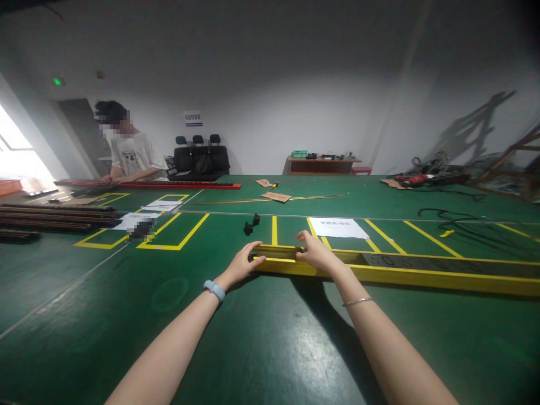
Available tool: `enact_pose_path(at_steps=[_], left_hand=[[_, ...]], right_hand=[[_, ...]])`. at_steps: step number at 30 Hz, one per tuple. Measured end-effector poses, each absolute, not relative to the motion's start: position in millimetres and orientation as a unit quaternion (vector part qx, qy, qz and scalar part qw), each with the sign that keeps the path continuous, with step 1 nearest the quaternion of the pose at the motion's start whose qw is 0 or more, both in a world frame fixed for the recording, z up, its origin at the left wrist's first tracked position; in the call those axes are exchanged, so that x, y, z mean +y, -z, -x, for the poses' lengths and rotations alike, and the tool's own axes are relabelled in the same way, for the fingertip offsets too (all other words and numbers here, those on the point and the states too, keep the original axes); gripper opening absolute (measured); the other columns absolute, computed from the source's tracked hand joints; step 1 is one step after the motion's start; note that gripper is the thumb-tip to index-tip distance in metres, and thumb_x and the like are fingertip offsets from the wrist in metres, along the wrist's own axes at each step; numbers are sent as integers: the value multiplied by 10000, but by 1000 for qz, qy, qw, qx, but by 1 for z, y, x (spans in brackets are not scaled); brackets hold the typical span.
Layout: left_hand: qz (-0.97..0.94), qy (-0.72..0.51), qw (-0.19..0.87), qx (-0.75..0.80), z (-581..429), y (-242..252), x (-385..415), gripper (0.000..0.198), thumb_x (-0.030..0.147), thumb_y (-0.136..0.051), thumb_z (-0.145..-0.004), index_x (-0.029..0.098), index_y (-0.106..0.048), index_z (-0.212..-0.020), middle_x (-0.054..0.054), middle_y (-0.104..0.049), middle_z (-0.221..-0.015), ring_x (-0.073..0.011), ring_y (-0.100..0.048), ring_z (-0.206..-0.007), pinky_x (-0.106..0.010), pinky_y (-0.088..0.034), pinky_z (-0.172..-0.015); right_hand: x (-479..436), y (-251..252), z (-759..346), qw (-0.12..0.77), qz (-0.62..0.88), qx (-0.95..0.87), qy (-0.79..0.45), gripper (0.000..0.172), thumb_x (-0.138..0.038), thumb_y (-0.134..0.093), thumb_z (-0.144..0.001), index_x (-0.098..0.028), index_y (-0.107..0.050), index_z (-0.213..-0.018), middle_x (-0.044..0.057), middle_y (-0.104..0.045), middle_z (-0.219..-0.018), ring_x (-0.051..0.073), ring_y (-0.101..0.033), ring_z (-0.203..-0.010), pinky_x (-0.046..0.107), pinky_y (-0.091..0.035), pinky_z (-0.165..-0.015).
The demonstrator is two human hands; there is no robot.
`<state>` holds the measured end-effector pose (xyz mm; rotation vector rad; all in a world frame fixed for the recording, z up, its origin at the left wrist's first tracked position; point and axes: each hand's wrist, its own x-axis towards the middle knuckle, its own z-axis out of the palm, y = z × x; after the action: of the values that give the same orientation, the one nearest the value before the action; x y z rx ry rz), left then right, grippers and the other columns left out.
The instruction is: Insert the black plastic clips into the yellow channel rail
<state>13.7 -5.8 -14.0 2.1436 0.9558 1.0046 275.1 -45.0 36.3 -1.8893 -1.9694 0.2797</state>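
A long yellow channel-shaped beam (400, 275) lies on the green table, running from the middle to the right edge. My left hand (243, 263), with a pale blue wristband, is at the beam's left end, thumb and fingers around that end. My right hand (314, 251) is over the channel a little further right, its thumb and fingertips at a small dark piece inside; how firmly it holds this cannot be made out. Two small black parts (248, 227) rest on the table just beyond my left hand.
A white printed sheet (338, 228) lies behind the beam. Dark bars (54, 216) are stacked at the left, and a red rail (169, 184) lies further back near a person (137, 154). Black cables (455, 219) and cardboard pieces (276, 197) are also on the table (139, 315).
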Motion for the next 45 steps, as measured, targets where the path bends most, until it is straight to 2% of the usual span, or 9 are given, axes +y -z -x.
enact_pose_path(at_steps=[6,9,12,20,25,30,34,37,45], left_hand=[[-799,-376,303,358,-14,13,-5,539,470,-583,-820,192,-524,-1278,-93,-553,-1303,-237,-536,-1167,-372,-432,-990],[-795,-376,315,357,-14,14,-5,548,469,-590,-816,188,-522,-1281,-96,-550,-1301,-235,-541,-1157,-366,-444,-976],[-792,-381,319,354,-14,15,-5,549,468,-592,-815,194,-522,-1285,-98,-551,-1300,-235,-543,-1152,-359,-457,-957],[-793,-381,314,356,-13,18,-2,551,463,-604,-810,203,-526,-1289,-103,-558,-1304,-233,-547,-1155,-346,-459,-939],[-782,-391,335,351,-15,18,0,537,463,-622,-793,194,-547,-1252,-106,-574,-1277,-236,-558,-1130,-340,-475,-902],[-757,-425,350,352,-17,20,8,391,453,-432,-904,194,-626,-1125,-83,-634,-1189,-207,-562,-1128,-338,-418,-984],[-676,-471,376,423,-15,30,23,436,478,-340,-924,161,-626,-1012,-104,-669,-1061,-191,-640,-932,-311,-504,-790],[-642,-493,357,467,-12,38,33,428,489,-330,-919,161,-606,-926,-93,-679,-930,-188,-643,-842,-301,-503,-705],[-654,-486,324,481,-10,42,37,380,464,-353,-914,193,-597,-806,-60,-668,-835,-184,-615,-791,-305,-480,-718]], right_hand=[[-46,-42,-289,125,735,-657,-115,421,-133,-536,-739,-243,-613,-1138,85,-631,-1176,270,-564,-1101,503,-275,-1032],[-50,-47,-313,92,768,-623,-116,455,-60,-469,-723,-251,-658,-1091,86,-666,-1104,278,-567,-1111,578,-148,-1073],[-55,-52,-335,69,791,-598,-112,512,-21,-437,-702,-263,-673,-1086,84,-669,-1106,275,-563,-1130,590,-111,-1085],[-59,-56,-359,39,817,-565,-108,523,0,-432,-690,-246,-699,-1066,111,-655,-1149,298,-577,-1119,564,-286,-1030],[-60,-62,-345,63,807,-583,-66,471,-32,-446,-720,-190,-684,-1094,167,-634,-1161,337,-562,-1126,582,-288,-1008],[-28,-57,-266,124,710,-691,-54,376,-145,-477,-814,-207,-636,-1149,105,-614,-1198,216,-567,-1110,313,-390,-963],[20,-46,-186,158,651,-739,-72,339,-183,-433,-882,-198,-615,-1168,93,-594,-1215,168,-563,-1091,240,-394,-935],[56,-39,-145,167,638,-747,-81,321,-206,-416,-921,-171,-605,-1178,124,-548,-1265,179,-533,-1129,263,-391,-956],[112,-29,-109,110,645,-750,-101,355,-352,-562,-904,-173,-540,-1209,93,-522,-1262,222,-542,-1087,449,-474,-913]])
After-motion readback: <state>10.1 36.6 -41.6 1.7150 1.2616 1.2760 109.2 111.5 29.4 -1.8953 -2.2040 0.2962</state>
